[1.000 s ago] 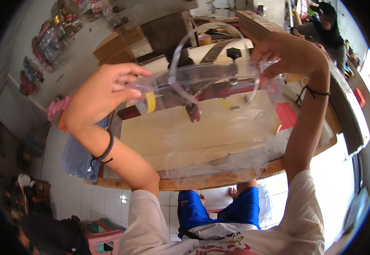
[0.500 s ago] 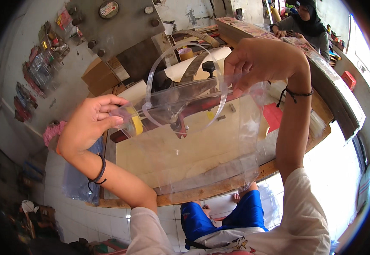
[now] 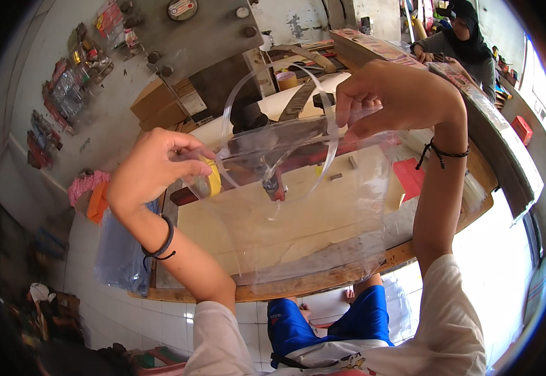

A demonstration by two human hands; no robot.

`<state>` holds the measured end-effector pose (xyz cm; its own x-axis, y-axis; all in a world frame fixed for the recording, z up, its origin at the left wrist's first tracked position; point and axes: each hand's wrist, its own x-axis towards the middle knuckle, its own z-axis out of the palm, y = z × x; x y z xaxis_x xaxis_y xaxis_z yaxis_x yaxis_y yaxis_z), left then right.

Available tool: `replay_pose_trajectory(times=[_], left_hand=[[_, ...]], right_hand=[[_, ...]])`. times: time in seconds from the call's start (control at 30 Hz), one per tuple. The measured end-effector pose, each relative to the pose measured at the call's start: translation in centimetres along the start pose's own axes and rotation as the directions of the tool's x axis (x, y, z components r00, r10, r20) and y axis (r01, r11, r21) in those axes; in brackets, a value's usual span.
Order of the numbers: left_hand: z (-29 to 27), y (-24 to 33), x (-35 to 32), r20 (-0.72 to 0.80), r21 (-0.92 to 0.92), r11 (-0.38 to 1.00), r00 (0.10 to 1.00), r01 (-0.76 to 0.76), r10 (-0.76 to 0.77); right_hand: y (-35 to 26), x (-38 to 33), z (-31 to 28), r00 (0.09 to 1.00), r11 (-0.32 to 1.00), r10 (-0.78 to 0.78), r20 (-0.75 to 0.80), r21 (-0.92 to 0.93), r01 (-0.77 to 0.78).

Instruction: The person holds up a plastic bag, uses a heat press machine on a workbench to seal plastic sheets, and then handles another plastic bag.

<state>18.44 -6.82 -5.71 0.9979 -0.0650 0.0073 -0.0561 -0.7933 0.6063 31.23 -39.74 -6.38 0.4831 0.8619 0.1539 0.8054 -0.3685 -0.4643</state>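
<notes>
While a wooden-edged worktable (image 3: 179, 294) is filling the middle, a clear plastic bag (image 3: 317, 219) is hanging over it, reaching down to the front edge. Bluish plastic sheeting (image 3: 119, 257) is draping past the left edge. A clear plastic loop (image 3: 333, 147) is arching across the bag's top. The right hand (image 3: 404, 100) and left hand (image 3: 151, 166) are pinching its upper corners, fingers clamped against thumbs. Toward the right edge, a red sheet (image 3: 409, 177) is lying flat.

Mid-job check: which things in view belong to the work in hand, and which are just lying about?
In use:
clear plastic bag, pinched by left hand and right hand
clear loop handle at its upper edge

Apparently just lying about:
cardboard box
tape roll
red sheet
pink bundle
</notes>
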Motion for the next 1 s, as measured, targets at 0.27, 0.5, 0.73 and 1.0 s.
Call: replay_pose_trajectory(times=[0.27, 0.5, 0.73, 1.0], left_hand=[[-0.5, -0.6, -0.2, -0.008, -0.041, 0.999, 1.000, -0.010, 0.010], [-0.3, -0.8, 0.4, 0.046, 0.035, 0.998, 0.998, 0.045, -0.046], [0.6, -0.4, 1.4, 0.018, -0.028, 0.997, 0.997, -0.076, 0.076], [0.6, 0.4, 1.1, 0.056, -0.055, 0.995, 0.995, -0.086, 0.089]], right_hand=[[-0.3, -0.4, -0.3, 0.994, 0.991, 0.106, -0.037, -0.073, -0.109], [-1.1, -0.3, -0.1, 0.997, 0.997, 0.060, -0.055, -0.042, -0.062], [-1.1, -0.3, 0.0, 0.997, 0.999, 0.020, -0.069, -0.041, -0.023], [-0.8, -0.5, -0.3, 0.988, 0.977, 0.127, -0.087, -0.163, -0.140]])
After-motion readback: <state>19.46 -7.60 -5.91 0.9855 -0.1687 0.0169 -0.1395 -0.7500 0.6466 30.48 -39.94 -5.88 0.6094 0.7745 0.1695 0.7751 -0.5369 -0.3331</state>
